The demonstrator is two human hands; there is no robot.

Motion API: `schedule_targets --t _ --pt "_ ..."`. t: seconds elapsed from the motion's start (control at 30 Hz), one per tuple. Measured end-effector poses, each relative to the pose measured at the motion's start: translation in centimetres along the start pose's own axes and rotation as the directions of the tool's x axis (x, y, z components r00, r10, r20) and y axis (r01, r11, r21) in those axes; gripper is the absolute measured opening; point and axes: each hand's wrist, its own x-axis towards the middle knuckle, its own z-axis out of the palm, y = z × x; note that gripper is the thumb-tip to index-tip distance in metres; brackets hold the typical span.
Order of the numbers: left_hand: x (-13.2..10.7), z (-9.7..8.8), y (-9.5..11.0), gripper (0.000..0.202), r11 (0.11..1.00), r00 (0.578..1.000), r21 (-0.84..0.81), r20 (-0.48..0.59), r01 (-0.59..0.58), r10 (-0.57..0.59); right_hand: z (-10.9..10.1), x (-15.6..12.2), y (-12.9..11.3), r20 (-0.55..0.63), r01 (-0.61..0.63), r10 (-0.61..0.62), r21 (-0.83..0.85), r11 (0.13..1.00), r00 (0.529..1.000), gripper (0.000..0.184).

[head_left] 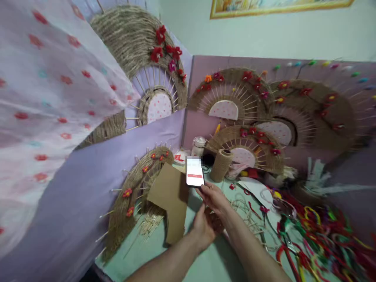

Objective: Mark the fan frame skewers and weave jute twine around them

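A smartphone (195,178) with a lit white screen and a red bar is held upright over the table. My right hand (216,199) grips its lower right corner, thumb on the near edge. Just below, my left hand (205,229) is half cupped, thumb and fingers apart, close against the right hand and holding nothing that shows. Left of the hands lies a bent piece of brown cardboard (169,192). Behind the phone stand a spool of twine (221,166) and a lidded glass jar (199,147).
Twine-woven fans with red flowers lean at left (123,211) and back (264,156); others hang on the walls. Colourful pipe cleaners (317,243), twine scraps and white paper pieces (258,190) cover the table's right side. Dotted cloth (58,98) hangs at upper left.
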Motion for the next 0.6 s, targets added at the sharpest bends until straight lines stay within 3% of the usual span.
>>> schedule_targets --t 0.2,0.37,0.5,0.6 --pt "-0.7 0.7 0.3 0.041 0.997 0.999 0.067 -0.004 0.032 -0.032 0.1 2.8 0.1 -0.006 -0.027 0.027 -0.004 1.000 1.000 0.025" --pt "-0.4 0.5 0.5 0.044 0.995 0.999 0.098 -0.036 0.032 -0.029 1.0 9.5 0.6 -0.055 -0.085 0.084 -0.029 0.996 0.995 0.014" --pt "0.0 -0.2 0.2 0.045 0.992 0.998 0.116 -0.049 0.049 -0.044 2.0 15.0 0.9 -0.136 -0.088 0.076 -0.085 0.992 0.988 0.033" --pt "0.3 -0.5 0.0 0.046 0.991 0.996 0.115 -0.058 0.072 -0.066 2.2 18.1 1.4 -0.190 -0.079 0.050 -0.150 0.986 0.981 0.036"
